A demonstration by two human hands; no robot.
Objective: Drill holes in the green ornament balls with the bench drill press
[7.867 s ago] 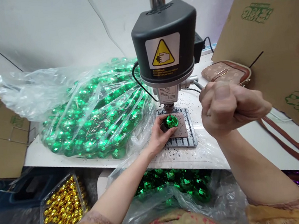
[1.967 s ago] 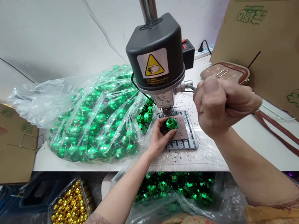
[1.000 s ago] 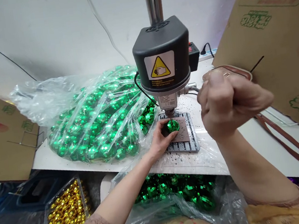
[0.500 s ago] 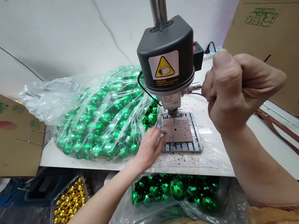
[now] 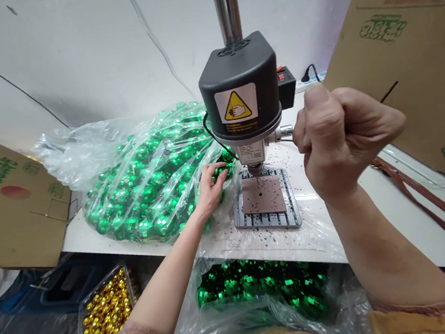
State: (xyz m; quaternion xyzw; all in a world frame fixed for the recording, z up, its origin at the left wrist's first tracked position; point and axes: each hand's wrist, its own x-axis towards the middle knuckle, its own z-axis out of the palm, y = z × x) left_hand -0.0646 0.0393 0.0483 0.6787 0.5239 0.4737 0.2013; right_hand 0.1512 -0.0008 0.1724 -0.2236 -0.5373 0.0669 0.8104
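Note:
My right hand (image 5: 343, 137) is closed in a fist on the feed handle of a small black bench drill press (image 5: 239, 87). The fist hides most of the handle; its metal hub (image 5: 286, 130) shows beside the drill head. My left hand (image 5: 211, 187) is at the mouth of a clear plastic bag (image 5: 95, 149) full of shiny green faceted balls (image 5: 144, 227). Its thumb and fingers are apart, at the green balls by the opening. Under the drill chuck, a brown square board (image 5: 272, 199) with one dark hole lies on the slotted metal base (image 5: 266, 221).
Dark shavings are scattered around the base. Below the table edge, another plastic bag holds green balls (image 5: 259, 280). Gold balls (image 5: 106, 309) fill a clear bin at lower left. Cardboard boxes (image 5: 9, 202) stand on both sides, and a brown strap (image 5: 427, 202) lies at right.
My left hand has moved from beside the brown board up and left to the bag's opening. My right hand stays closed on the handle; the view has shifted slightly.

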